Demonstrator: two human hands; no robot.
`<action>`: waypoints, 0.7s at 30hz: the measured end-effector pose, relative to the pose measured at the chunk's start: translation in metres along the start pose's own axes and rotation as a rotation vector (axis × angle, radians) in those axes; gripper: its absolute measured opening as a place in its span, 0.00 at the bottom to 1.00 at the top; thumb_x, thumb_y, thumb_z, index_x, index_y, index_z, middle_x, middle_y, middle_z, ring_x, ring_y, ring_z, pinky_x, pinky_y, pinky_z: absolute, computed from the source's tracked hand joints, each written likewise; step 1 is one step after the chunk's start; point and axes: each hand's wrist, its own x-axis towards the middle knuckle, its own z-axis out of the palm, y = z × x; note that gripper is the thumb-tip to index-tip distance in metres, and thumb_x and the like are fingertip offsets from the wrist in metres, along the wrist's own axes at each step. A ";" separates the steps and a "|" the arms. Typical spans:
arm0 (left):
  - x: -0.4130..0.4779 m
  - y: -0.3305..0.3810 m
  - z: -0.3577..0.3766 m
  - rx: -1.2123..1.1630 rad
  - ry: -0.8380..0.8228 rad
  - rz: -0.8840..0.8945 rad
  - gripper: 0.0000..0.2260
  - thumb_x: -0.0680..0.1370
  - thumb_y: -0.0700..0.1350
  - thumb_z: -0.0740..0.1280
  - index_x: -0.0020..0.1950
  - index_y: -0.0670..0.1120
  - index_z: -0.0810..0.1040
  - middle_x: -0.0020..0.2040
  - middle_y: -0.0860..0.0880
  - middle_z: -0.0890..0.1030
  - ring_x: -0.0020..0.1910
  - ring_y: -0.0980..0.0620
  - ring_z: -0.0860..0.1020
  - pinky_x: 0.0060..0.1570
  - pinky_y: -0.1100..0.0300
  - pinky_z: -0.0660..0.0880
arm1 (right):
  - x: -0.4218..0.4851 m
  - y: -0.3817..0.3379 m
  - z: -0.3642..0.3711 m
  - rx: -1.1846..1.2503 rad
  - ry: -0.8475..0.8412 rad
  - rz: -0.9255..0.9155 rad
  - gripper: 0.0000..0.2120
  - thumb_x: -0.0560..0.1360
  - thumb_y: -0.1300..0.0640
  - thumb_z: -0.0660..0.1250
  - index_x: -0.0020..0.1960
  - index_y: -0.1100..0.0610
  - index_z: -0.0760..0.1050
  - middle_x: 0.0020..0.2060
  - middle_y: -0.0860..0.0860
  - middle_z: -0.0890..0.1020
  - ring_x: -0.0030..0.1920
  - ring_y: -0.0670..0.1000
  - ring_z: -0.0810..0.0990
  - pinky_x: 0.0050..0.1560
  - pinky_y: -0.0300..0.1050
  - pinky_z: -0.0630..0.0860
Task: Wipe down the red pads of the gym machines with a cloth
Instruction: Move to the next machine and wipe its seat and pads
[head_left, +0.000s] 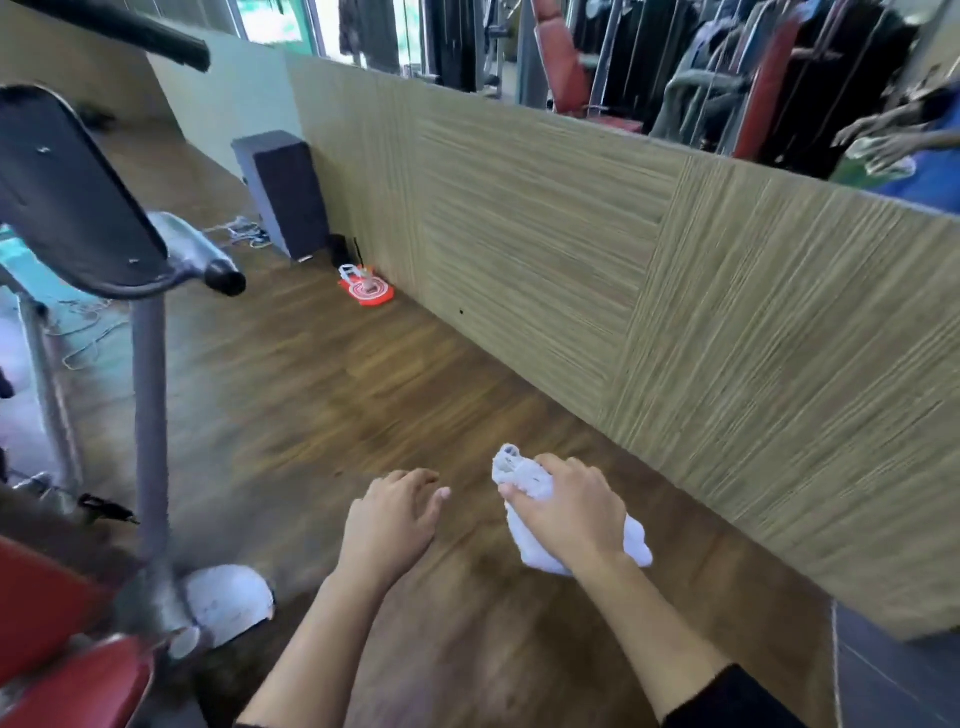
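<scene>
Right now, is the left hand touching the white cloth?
Apart. The head view shows bare floor between the left hand and the white cloth, which only the right hand holds.

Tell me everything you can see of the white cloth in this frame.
The cloth is white, soft-looking fabric, bunched into a crumpled wad. The right hand grips its middle, fingers curled round it; ends stick out at both sides. It hangs above the wooden floor, touching nothing else.
</scene>
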 end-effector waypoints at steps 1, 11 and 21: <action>0.014 0.015 0.004 -0.006 0.006 0.004 0.16 0.80 0.58 0.60 0.64 0.55 0.76 0.60 0.53 0.78 0.61 0.50 0.74 0.58 0.52 0.72 | 0.014 0.010 -0.007 -0.006 0.001 0.001 0.19 0.72 0.33 0.59 0.54 0.45 0.74 0.46 0.45 0.76 0.51 0.50 0.74 0.45 0.46 0.71; 0.187 0.064 0.029 0.019 -0.002 0.010 0.16 0.80 0.58 0.59 0.65 0.54 0.75 0.59 0.53 0.78 0.62 0.50 0.74 0.59 0.53 0.72 | 0.196 0.036 -0.014 0.051 -0.001 -0.027 0.20 0.71 0.32 0.60 0.54 0.45 0.74 0.47 0.45 0.77 0.53 0.51 0.76 0.47 0.46 0.70; 0.452 0.071 -0.010 0.036 0.027 -0.012 0.16 0.80 0.58 0.60 0.65 0.54 0.75 0.62 0.54 0.78 0.64 0.51 0.73 0.59 0.54 0.72 | 0.455 -0.008 -0.014 0.071 0.082 -0.060 0.19 0.70 0.33 0.61 0.51 0.45 0.75 0.48 0.45 0.79 0.51 0.51 0.77 0.47 0.46 0.71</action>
